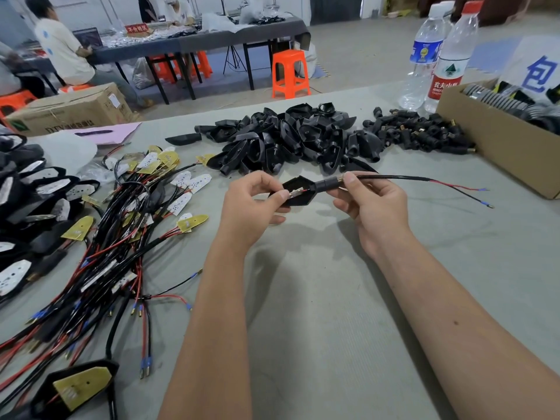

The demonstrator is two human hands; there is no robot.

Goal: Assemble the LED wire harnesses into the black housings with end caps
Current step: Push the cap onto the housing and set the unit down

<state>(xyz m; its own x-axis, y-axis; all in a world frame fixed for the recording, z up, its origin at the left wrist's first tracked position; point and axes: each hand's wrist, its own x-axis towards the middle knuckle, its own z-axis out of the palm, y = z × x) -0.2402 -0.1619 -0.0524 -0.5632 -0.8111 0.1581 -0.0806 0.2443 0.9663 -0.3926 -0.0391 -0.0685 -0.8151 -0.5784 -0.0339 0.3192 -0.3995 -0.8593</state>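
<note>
My left hand [253, 204] pinches a black pointed housing [298, 192] above the table's middle, fingertips at its open face where a red wire shows. My right hand [368, 204] grips the housing's round stem and black end cap [328, 184]. A black cable [394, 177] comes out of the cap to the right and splits into a red and a black lead with blue-sleeved terminals [481, 189]. Loose empty housings [285, 140] lie heaped behind my hands. End caps [418, 133] are piled to their right. LED wire harnesses [127, 237] with yellow and white boards lie tangled at the left.
Finished black units [27, 192] are stacked at the far left, one more [78, 386] at the bottom left. A cardboard box [491, 147] of parts and two water bottles [439, 53] stand at the right rear. People sit at another table [194, 40] far behind, near an orange stool [289, 74].
</note>
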